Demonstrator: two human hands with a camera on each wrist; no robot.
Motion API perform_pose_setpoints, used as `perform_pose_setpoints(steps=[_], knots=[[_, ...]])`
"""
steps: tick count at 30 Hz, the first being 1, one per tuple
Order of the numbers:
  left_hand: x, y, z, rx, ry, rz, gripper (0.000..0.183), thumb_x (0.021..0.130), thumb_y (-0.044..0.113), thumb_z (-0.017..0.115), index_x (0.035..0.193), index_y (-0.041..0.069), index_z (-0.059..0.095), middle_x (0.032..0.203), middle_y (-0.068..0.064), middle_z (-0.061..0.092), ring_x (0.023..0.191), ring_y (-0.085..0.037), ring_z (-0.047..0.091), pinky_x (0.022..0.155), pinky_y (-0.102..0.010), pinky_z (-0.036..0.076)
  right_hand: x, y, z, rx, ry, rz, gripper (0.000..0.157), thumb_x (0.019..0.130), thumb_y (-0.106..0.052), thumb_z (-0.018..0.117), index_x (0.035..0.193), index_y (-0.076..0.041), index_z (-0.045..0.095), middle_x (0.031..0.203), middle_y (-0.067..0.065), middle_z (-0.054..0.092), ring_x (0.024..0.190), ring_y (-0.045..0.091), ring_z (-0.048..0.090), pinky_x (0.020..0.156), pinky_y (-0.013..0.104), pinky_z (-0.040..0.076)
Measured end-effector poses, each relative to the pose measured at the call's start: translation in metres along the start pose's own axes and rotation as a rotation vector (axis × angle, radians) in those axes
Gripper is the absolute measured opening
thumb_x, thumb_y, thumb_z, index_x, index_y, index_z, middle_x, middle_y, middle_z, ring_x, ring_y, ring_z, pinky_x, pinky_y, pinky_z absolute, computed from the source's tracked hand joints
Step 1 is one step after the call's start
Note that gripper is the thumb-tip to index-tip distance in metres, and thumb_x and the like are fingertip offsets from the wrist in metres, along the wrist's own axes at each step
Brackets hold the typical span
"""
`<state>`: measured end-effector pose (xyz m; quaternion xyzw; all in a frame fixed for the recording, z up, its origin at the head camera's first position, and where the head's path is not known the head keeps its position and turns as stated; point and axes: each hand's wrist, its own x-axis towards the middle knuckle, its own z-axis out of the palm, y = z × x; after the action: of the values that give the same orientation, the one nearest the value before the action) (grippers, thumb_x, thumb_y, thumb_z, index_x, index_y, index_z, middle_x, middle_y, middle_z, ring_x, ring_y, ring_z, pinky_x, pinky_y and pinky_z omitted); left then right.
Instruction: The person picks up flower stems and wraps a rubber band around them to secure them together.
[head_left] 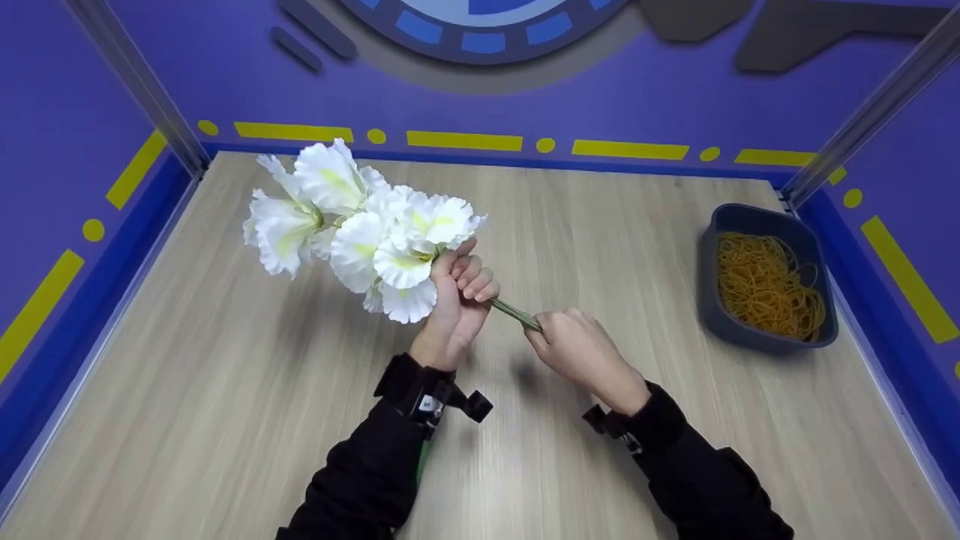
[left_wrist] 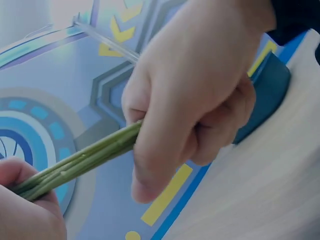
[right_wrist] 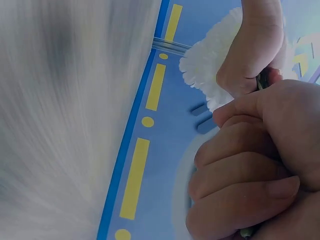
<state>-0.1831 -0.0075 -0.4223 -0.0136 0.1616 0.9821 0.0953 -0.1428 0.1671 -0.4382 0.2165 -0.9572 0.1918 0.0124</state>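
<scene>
A bunch of white artificial flowers (head_left: 405,247) with ruffled petals and yellow-green centres is held above the table, blooms toward the far left. Just below the blooms, my left hand (head_left: 459,300) grips the green stems (head_left: 516,313). My right hand (head_left: 581,351) has its fingers curled round the lower stems, to the right of the left hand. Between the two hands a short stretch of several stems shows, also clear in the left wrist view (left_wrist: 80,162). In the right wrist view a stem end (right_wrist: 247,232) peeks out under the curled right fingers.
A dark grey plastic tub (head_left: 769,341) holding many tan rubber bands (head_left: 765,285) stands at the right side of the light wood table (head_left: 187,390). Blue-purple printed panels (head_left: 480,112) with metal corner posts enclose the table at the back and sides.
</scene>
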Motion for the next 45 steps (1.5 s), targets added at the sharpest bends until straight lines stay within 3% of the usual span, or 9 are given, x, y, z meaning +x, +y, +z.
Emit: perform_pose_setpoints(steps=[4,10,20,25,35,41,45], knots=[[0.000,0.005,0.001,-0.066,0.001,-0.010,0.047,0.104,0.016,0.031,0.056,0.019,0.034,0.045,0.010,0.031,0.038,-0.001,0.023,0.040,-0.014,0.019,-0.001,-0.002,0.000,-0.011,-0.001,-0.013,0.043,0.098,-0.014,0.055,0.063,-0.021,0.032,0.058,-0.011,0.029,0.049,0.009,0.030,0.041,0.027,0.027],[-0.004,0.006,0.004,-0.083,-0.024,0.021,0.047,0.104,0.016,0.029,0.057,0.018,0.035,0.046,0.011,0.028,0.045,-0.003,0.011,0.043,-0.016,0.009,-0.004,-0.004,-0.003,-0.013,0.008,-0.048,0.043,0.099,-0.016,0.056,0.062,-0.021,0.034,0.057,-0.011,0.029,0.049,0.010,0.031,0.041,0.028,0.027],[-0.011,0.008,0.011,-0.059,-0.062,0.109,0.047,0.102,0.013,0.025,0.056,0.020,0.033,0.049,0.011,0.021,0.044,-0.004,0.011,0.043,-0.019,0.007,-0.012,0.001,-0.017,0.185,-0.073,-0.148,0.043,0.105,-0.037,0.054,0.067,-0.021,0.042,0.059,-0.015,0.031,0.049,0.001,0.027,0.044,0.022,0.026],[-0.012,0.014,0.013,-0.110,-0.061,0.153,0.047,0.103,0.015,0.028,0.057,0.019,0.031,0.053,0.010,0.015,0.044,-0.003,0.010,0.043,-0.019,0.006,-0.017,0.005,-0.028,0.189,-0.091,-0.178,0.039,0.104,-0.037,0.056,0.072,-0.018,0.046,0.061,-0.014,0.031,0.050,0.001,0.028,0.045,0.022,0.028],[-0.013,0.026,0.014,-0.214,-0.052,0.146,0.046,0.104,0.015,0.029,0.058,0.018,0.021,0.054,0.010,0.013,0.044,-0.004,0.010,0.043,-0.020,0.006,-0.021,0.011,-0.042,0.176,-0.105,-0.212,0.037,0.105,-0.036,0.057,0.074,-0.017,0.047,0.062,-0.014,0.030,0.049,0.000,0.027,0.045,0.021,0.028],[-0.015,0.034,0.017,-0.272,-0.071,0.182,0.044,0.101,0.013,0.035,0.059,0.018,0.020,0.054,0.010,0.014,0.045,-0.004,0.010,0.043,-0.020,0.006,-0.024,0.018,-0.052,0.161,-0.106,-0.212,0.029,0.103,-0.032,0.061,0.079,-0.018,0.054,0.062,-0.014,0.037,0.049,0.000,0.031,0.044,0.021,0.028],[-0.015,0.037,0.017,-0.280,-0.079,0.193,0.044,0.100,0.012,0.036,0.060,0.018,0.020,0.054,0.010,0.015,0.045,-0.004,0.010,0.043,-0.020,0.007,-0.027,0.023,-0.058,0.179,-0.110,-0.216,0.032,0.101,-0.039,0.062,0.078,-0.020,0.053,0.063,-0.014,0.039,0.050,0.000,0.033,0.046,0.021,0.029]])
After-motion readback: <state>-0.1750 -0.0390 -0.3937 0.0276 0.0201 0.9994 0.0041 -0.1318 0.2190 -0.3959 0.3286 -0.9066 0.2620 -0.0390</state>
